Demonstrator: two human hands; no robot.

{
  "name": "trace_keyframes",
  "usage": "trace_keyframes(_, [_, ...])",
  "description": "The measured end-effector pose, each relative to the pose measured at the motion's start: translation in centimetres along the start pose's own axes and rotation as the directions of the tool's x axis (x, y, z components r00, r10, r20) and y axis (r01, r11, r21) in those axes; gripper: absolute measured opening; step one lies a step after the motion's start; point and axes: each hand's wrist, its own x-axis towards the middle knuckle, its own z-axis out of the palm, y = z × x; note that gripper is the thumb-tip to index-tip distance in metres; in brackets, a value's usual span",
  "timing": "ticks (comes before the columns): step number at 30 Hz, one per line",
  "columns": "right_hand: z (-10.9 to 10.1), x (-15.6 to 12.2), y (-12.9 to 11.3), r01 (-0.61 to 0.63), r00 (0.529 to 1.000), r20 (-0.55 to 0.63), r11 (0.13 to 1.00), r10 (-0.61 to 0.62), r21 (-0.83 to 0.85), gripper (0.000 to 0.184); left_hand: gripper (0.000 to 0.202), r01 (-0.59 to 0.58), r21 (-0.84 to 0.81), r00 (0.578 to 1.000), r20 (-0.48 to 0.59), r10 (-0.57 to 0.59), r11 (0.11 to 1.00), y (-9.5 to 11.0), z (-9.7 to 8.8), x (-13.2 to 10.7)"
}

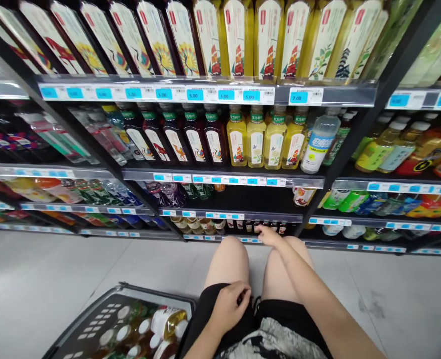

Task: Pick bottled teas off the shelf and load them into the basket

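I am crouched before a drinks shelf. My right hand [269, 234] reaches forward past my knees to the lowest shelf [243, 240], its fingers among small bottles [243, 226] there; I cannot see whether it holds one. My left hand [231, 304] rests on my thigh with fingers curled, pinching the hem of my black shorts [220, 319]. A grey shopping basket [108, 311] with several capped bottles [168, 321] stands on the floor to my left.
Shelves [220, 175] carry rows of yellow tea bottles [257, 137], dark red bottles [194, 137] and a clear white-labelled bottle [320, 142]. Blue price tags [194, 94] line the shelf edges. Grey tiled floor [37, 279] extends left and right.
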Motion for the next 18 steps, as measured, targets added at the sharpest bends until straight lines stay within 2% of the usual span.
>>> trace_keyframes(3, [2.5,-3.0,-1.3,0.092,0.973,0.220,0.992,-0.071,-0.087,0.029,0.025,-0.001,-0.009,0.999,-0.054,0.001,1.000,-0.5,0.3,-0.1])
trace_keyframes(6, [4.1,-4.2,-3.0,0.117,0.961,0.268,0.978,-0.068,-0.170,0.013,0.025,0.010,-0.050,0.977,-0.212,-0.020,0.999,-1.7,-0.1,-0.2])
trace_keyframes(7, [4.4,-4.3,-3.6,0.116,0.961,0.268,0.975,-0.062,-0.191,0.011,0.026,0.030,-0.051,0.957,-0.286,-0.043,0.998,-2.4,-0.6,-0.2])
trace_keyframes(9, [4.6,-4.2,-4.6,0.109,0.963,0.264,0.969,-0.048,-0.220,0.020,0.030,0.117,-0.019,0.895,-0.432,-0.113,0.993,-4.6,-1.9,-0.5])
trace_keyframes(11, [4.7,-4.1,-5.4,0.103,0.968,0.248,0.965,-0.042,-0.239,0.029,0.037,0.289,0.067,0.810,-0.548,-0.207,0.955,-7.7,-3.7,-1.3])
trace_keyframes(13, [4.6,-4.0,-5.9,0.105,0.975,0.218,0.961,-0.048,-0.254,0.030,0.044,0.536,0.181,0.717,-0.613,-0.331,0.825,-11.3,-5.2,-3.1])
trace_keyframes(15, [4.6,-4.0,-6.1,0.107,0.981,0.187,0.957,-0.057,-0.271,0.029,0.050,0.746,0.264,0.614,-0.630,-0.476,0.611,-14.8,-6.1,-5.6])
trace_keyframes(16, [4.6,-4.1,-6.1,0.107,0.983,0.173,0.954,-0.060,-0.280,0.030,0.052,0.810,0.294,0.561,-0.637,-0.528,0.507,-16.3,-6.2,-7.1])
trace_keyframes(18, [4.7,-4.1,-5.9,0.105,0.986,0.152,0.948,-0.062,-0.300,0.032,0.054,0.858,0.347,0.513,-0.606,-0.608,0.379,-18.6,-5.9,-10.0])
